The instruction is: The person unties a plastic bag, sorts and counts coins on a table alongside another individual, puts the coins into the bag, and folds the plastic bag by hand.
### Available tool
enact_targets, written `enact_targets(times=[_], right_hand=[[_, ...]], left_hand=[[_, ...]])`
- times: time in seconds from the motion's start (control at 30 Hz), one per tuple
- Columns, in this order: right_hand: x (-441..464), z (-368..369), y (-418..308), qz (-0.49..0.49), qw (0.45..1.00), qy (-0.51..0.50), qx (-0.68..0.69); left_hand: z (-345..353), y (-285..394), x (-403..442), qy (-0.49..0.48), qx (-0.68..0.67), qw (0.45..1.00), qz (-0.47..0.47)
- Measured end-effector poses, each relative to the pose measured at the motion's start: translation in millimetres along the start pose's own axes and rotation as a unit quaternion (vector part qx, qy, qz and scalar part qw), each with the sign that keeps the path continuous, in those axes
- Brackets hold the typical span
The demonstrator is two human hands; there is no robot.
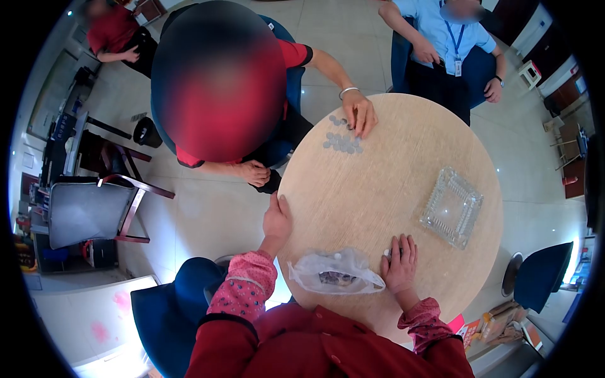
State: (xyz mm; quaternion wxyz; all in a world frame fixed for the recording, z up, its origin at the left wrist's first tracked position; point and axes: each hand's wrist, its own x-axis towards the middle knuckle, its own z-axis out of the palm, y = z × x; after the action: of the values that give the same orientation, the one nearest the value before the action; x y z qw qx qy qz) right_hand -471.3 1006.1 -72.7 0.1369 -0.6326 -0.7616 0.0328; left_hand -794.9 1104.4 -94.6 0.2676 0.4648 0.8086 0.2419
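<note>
My left hand (277, 218) rests at the left edge of the round wooden table (372, 201), fingers pointing forward and nothing seen in it. Palm down on the tabletop lies my right hand (401, 264), its fingers stretched out and slightly apart. A small pale round piece (386, 252) sits beside its index finger; whether more is under the fingers is hidden. Between my hands is a crumpled clear plastic bag (302, 269) with dark and greyish contents I cannot make out. Several grey coins (343, 143) lie grouped on the far side.
Across the table, a seated person's hand (360, 113) touches the coins. A square glass ashtray (452, 208) stands on the right. Another person in a light blue shirt (455, 44) sits at the back. Blue chairs (543, 277) and a wooden-framed chair (91, 211) surround the table.
</note>
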Motion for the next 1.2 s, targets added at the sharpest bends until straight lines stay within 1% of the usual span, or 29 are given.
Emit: enact_targets(times=[0.23, 0.3, 0.4, 0.53, 0.6, 0.93, 1.03, 1.1, 1.13, 1.2], right_hand=[[1.8, -4.7, -3.1, 0.005, 1.000, -0.006, 0.005], [1.6, -4.8, -2.7, 0.004, 1.000, -0.007, 0.004], [0.9, -3.5, -2.3, 0.004, 1.000, -0.006, 0.006], [0.5, -3.1, -1.2, 0.001, 1.000, -0.003, 0.011], [0.8, -3.4, -1.2, 0.002, 1.000, -0.004, 0.012], [0.1, -3.2, -0.2, 0.000, 1.000, -0.008, 0.022], [0.2, -2.0, 0.7, -0.001, 1.000, -0.006, 0.015], [-0.3, -2.0, 0.1, -0.002, 1.000, -0.003, 0.011], [0.0, -1.7, 0.2, -0.004, 1.000, 0.000, 0.010], [-0.3, -0.3, 1.3, -0.007, 1.000, 0.005, 0.009]], left_hand=[[0.9, -0.6, 0.9, -0.003, 0.001, 1.000, -0.004], [-3.6, 7.3, -1.9, -0.003, -0.013, 0.999, -0.032], [-1.8, 4.5, -0.7, -0.006, -0.006, 0.999, -0.036], [-0.2, 2.0, 0.4, -0.003, -0.004, 0.999, -0.035], [1.7, -1.3, 1.4, 0.004, 0.019, 1.000, -0.013], [2.9, -2.6, 0.8, 0.005, 0.010, 1.000, -0.012], [3.9, -1.8, 1.2, 0.011, 0.006, 1.000, -0.015], [-4.1, 9.3, -2.8, -0.003, -0.007, 0.999, -0.045], [-2.1, 6.1, -1.8, -0.003, -0.009, 0.999, -0.044], [3.2, -4.8, 2.1, -0.001, -0.004, 1.000, -0.018]])
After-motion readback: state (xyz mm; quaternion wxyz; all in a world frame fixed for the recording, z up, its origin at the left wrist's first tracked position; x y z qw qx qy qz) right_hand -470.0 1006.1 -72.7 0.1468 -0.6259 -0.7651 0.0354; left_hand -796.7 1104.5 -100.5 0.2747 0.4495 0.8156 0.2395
